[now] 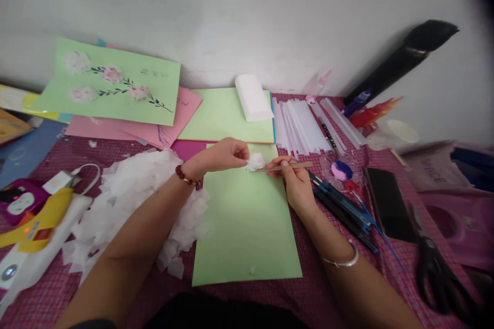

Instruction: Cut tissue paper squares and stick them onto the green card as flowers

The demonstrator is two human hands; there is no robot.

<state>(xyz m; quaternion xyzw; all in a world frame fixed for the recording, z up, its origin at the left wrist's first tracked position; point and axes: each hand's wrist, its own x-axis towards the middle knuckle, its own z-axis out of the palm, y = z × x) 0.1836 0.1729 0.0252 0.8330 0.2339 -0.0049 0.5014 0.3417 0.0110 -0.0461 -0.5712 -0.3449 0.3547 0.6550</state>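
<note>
A green sheet of paper (247, 231) lies in front of me, with a small ruffled white tissue paper tuft (255, 161) near its far edge. My right hand (296, 180) grips a flat wooden stick (304, 165), its tip touching the tuft's lower right side. Close to the tuft's left side, the thumb and fingertips of my left hand (227, 155) are pinched together; whether anything is between them I cannot make out. A big heap of white tissue paper squares (131, 180) spreads beneath and around my left forearm.
A finished flower picture (127, 108) leans at the back left. White strips (301, 123) and a tissue pack (252, 97) lie at the back. Pens (343, 211), a phone (390, 205) and scissors (436, 272) are at right. A yellow glue gun (50, 221) rests on a power strip at left.
</note>
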